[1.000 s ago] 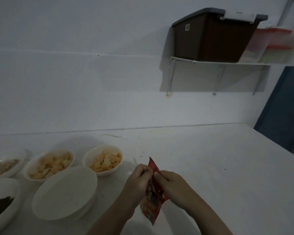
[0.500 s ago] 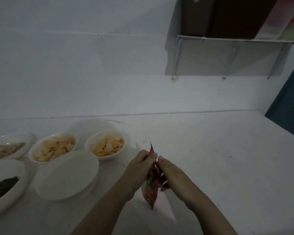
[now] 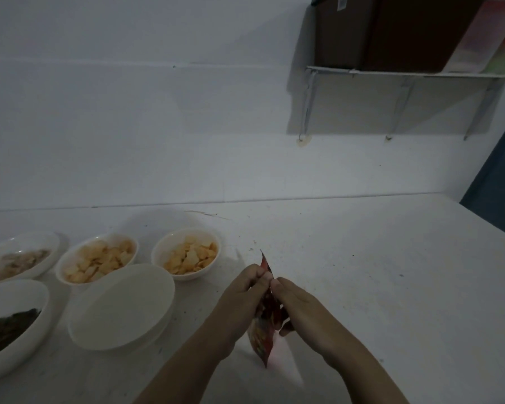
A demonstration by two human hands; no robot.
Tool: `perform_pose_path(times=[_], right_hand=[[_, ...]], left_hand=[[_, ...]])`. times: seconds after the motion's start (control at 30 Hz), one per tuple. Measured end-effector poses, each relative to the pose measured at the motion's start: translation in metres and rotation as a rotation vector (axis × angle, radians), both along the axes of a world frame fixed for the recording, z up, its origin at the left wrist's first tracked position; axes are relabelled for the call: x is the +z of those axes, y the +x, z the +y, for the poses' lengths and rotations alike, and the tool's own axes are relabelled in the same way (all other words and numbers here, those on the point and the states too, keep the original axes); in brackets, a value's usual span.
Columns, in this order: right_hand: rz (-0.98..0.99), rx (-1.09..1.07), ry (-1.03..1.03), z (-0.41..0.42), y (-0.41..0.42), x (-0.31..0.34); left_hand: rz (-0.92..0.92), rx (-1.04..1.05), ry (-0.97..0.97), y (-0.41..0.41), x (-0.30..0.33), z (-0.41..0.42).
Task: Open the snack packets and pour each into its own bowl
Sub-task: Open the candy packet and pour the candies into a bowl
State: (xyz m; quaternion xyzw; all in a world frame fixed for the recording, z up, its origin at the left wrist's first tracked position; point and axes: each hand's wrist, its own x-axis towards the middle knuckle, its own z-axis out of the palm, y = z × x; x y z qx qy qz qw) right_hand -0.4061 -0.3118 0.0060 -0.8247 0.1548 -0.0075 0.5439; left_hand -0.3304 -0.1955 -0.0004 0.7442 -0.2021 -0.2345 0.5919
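A red snack packet (image 3: 262,336) hangs upright just above the white table, seen edge on. My left hand (image 3: 242,295) and my right hand (image 3: 301,309) pinch its top edge from either side, thumbs nearly touching. An empty white bowl (image 3: 120,307) stands just left of my hands. Behind it, two bowls hold pale orange chips (image 3: 98,259) (image 3: 188,255). At the far left are a bowl of pale snacks (image 3: 16,258) and a bowl of dark snack (image 3: 11,325).
The white table (image 3: 376,272) runs to a white wall at the back. A wall shelf (image 3: 405,74) at the upper right carries a dark brown storage box (image 3: 385,30). A dark blue surface (image 3: 499,182) stands past the table's right edge.
The view has tilted down and the shelf has slid up in frame. Both hands still pinch the packet top, now closer together, and the packet hangs lower over the table.
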Motion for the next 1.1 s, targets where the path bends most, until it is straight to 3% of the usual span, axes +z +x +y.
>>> perform_pose_path(times=[0.3, 0.53, 0.77, 0.97, 1.1], right_hand=[[0.057, 0.076, 0.060, -0.003, -0.009, 0.017], [0.020, 0.034, 0.014, -0.005, -0.012, 0.016], [0.035, 0.010, 0.108, -0.005, -0.015, 0.018], [0.002, -0.110, -0.095, -0.002, -0.012, 0.014], [0.012, -0.165, -0.079, -0.006, -0.012, 0.013]], left_hand=[[-0.090, 0.019, 0.058, 0.003, 0.000, -0.003], [-0.376, -0.117, 0.316, 0.005, 0.013, 0.003], [-0.287, -0.087, 0.167, -0.002, 0.006, 0.004], [-0.246, 0.039, 0.050, -0.007, -0.001, -0.001], [-0.248, -0.036, 0.079, -0.001, 0.007, 0.006]])
